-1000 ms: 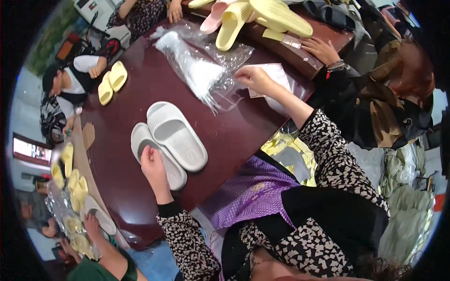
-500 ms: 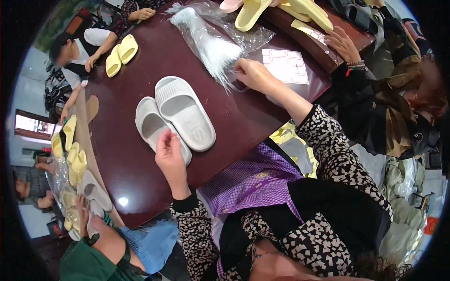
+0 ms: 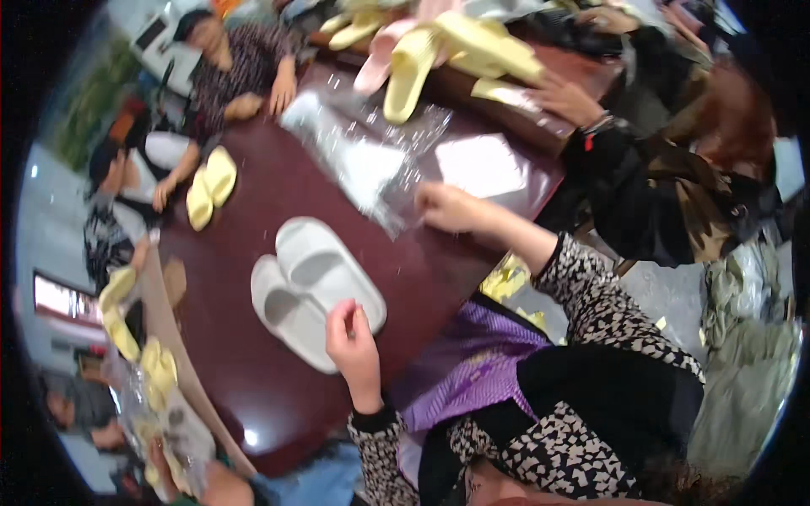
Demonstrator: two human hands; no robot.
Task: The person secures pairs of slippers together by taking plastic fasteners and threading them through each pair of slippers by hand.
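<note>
A pair of light grey slide slippers (image 3: 316, 253) lies side by side on the dark red table (image 3: 228, 354), open toes away from me. My left hand (image 3: 353, 344) is over the heel end of the pair, its fingers curled in with thumb and fingertips close together. Whether anything small is pinched there does not show. My right hand (image 3: 453, 208), blurred, is closed beside the near end of a bundle of thin white plastic strips (image 3: 364, 173). A clear plastic bag (image 3: 422, 126) wraps the bundle. What the right fingers hold, if anything, cannot be made out.
A white label sheet (image 3: 481, 164) lies right of the bundle. Yellow slippers (image 3: 211, 187) stand at far left, with more yellow and pink slippers (image 3: 384, 59) at the back. A co-worker's hand (image 3: 572, 99) touches the raised ledge. Other people sit along the left side.
The whole view has shifted, so the table's far side shows more. My left hand has moved right, from the left slipper toward the right one's heel. My right hand stays by the bundle.
</note>
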